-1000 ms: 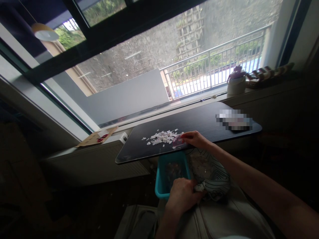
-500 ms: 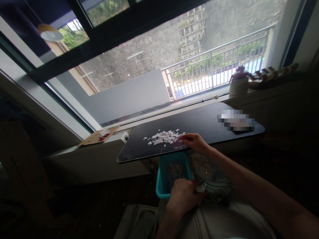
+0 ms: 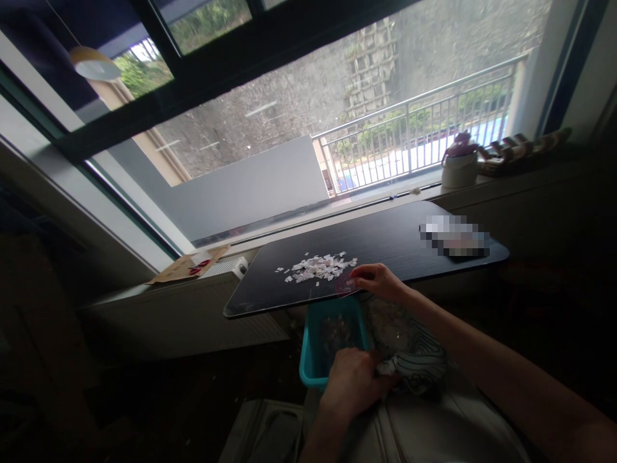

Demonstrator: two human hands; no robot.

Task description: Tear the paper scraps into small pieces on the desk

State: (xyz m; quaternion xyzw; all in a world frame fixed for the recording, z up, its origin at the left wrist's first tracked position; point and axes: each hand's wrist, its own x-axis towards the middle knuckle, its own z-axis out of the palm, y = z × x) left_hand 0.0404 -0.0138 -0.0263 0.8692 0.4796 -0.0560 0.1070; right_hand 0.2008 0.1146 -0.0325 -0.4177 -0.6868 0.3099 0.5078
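Note:
My right hand (image 3: 380, 281) is pinched on a thin, pinkish see-through flat piece (image 3: 346, 283) at the front edge of the black table (image 3: 385, 241). Just left of it, a loose heap of small white paper scraps (image 3: 321, 267) lies on the tabletop. Below that edge stands a turquoise bin (image 3: 308, 366) with scraps inside. My left hand (image 3: 354, 379) is closed over the bin's near right rim, its fingertips partly hidden. Beside those fingers lies a patterned cloth (image 3: 419, 363).
A blurred-out item (image 3: 456, 236) lies at the table's right end. Along the windowsill stand a pale jug with a pinkish lid (image 3: 460, 164) and a rack of small items (image 3: 523, 154). Red-handled scissors (image 3: 199, 267) rest on brown paper (image 3: 176, 270) at the left, above a radiator (image 3: 193, 328).
My right hand has shifted slightly down and toward the table's front edge with the pinkish piece, which now sits apart from the scraps and over the edge. My left hand stays at the bin.

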